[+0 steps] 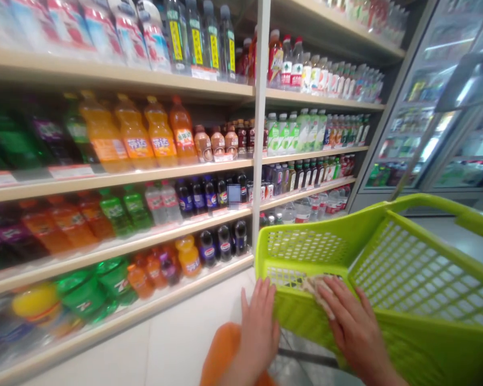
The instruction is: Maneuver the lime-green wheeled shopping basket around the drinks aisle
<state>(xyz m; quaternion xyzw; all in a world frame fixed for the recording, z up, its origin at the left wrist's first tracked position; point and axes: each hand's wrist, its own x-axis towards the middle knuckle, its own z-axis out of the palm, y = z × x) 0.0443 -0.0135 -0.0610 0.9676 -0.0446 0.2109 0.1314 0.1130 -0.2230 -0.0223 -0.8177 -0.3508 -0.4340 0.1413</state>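
A lime-green plastic shopping cart basket [317,229] with perforated walls fills the lower right of the head view. My right hand [354,320] presses a beige cloth [314,283] over the basket's near rim, the fingers bent around it. Part of the cloth is hidden under the palm. Against the basket's near left corner lies my left hand [260,319], its fingers stretched out and holding nothing. Beneath the basket, a dark frame bar [306,358] is partly visible.
Shelves of drink bottles line the left and back, split by a white upright post [261,128]. Glass-door fridges [410,128] stand at the right. An orange-clothed leg [225,348] is beside the cart on the pale tiled floor [177,332].
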